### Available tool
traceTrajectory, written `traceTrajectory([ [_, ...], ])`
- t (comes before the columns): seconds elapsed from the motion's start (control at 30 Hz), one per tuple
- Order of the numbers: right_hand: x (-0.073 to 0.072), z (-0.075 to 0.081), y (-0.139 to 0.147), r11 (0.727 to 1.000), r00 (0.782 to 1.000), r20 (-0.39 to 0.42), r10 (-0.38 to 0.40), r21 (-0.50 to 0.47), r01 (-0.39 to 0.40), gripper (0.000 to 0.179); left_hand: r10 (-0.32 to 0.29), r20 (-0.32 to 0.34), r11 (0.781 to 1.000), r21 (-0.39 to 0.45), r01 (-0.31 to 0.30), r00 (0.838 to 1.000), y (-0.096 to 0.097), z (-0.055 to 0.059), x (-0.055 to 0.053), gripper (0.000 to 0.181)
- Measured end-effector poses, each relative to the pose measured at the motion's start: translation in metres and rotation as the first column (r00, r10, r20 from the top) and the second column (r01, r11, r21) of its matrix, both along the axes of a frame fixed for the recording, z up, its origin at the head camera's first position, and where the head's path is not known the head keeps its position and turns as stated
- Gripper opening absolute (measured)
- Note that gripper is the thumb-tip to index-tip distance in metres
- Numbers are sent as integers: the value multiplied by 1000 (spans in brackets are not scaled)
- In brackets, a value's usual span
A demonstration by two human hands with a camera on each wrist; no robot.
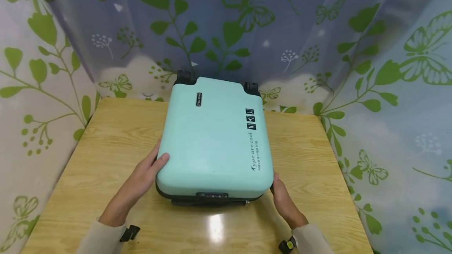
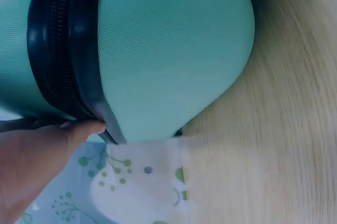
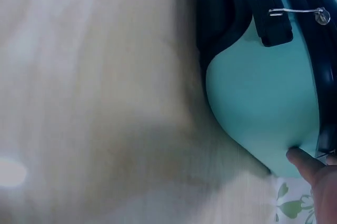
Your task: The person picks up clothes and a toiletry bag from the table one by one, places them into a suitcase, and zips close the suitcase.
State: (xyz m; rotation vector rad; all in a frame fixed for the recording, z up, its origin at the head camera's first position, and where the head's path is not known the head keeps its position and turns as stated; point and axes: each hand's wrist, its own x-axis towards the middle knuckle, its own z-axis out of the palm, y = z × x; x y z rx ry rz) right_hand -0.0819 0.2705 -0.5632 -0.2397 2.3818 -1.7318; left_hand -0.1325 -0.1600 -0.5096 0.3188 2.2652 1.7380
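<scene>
A mint-green hard-shell suitcase [image 1: 215,140] lies flat with its printed face up, its wheels toward the curtain. My left hand [image 1: 143,179] holds its left side near the front corner, thumb over the edge and the other fingers mostly hidden. In the left wrist view, a digit of that hand [image 2: 31,155] touches the black zipper band [image 2: 63,45]. At the right front corner, my right hand [image 1: 285,201] grips the side. One fingertip of the right hand [image 3: 316,174] presses the lower green shell in the right wrist view.
The suitcase is on a light wooden table [image 1: 120,140]. A leaf-and-butterfly patterned curtain [image 1: 212,22] hangs along the back and both sides. On the suitcase's front are a combination lock [image 1: 212,195] and a metal zipper pull [image 3: 300,11]. Dark wheels [image 1: 183,77] stick out at the far end.
</scene>
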Motion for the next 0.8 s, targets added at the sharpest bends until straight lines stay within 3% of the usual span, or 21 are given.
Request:
traceTrajectory([
  [0.13,11,-3,-4,1000,1000,-20,-4,20,4,66,-44,-7,999,25,44,999,-6,-1,-8,69],
  [0.23,17,-8,-7,999,993,-116,20,41,-16,61,-69,8,997,37,69,998,-11,-3,-15,68],
  [0.4,25,-16,-11,991,945,-308,106,116,-74,59,-110,22,993,44,109,994,-22,-5,-27,67],
  [0.47,28,-17,-14,985,936,-327,130,149,-85,69,-140,24,988,65,138,990,-27,-5,-32,66],
  [0.67,36,-20,-26,958,909,-353,221,251,-135,122,-203,45,968,159,193,978,-42,-5,-47,63],
  [0.8,43,-21,-34,941,880,-386,276,296,-165,126,-216,61,961,187,202,974,-53,-7,-48,62],
])
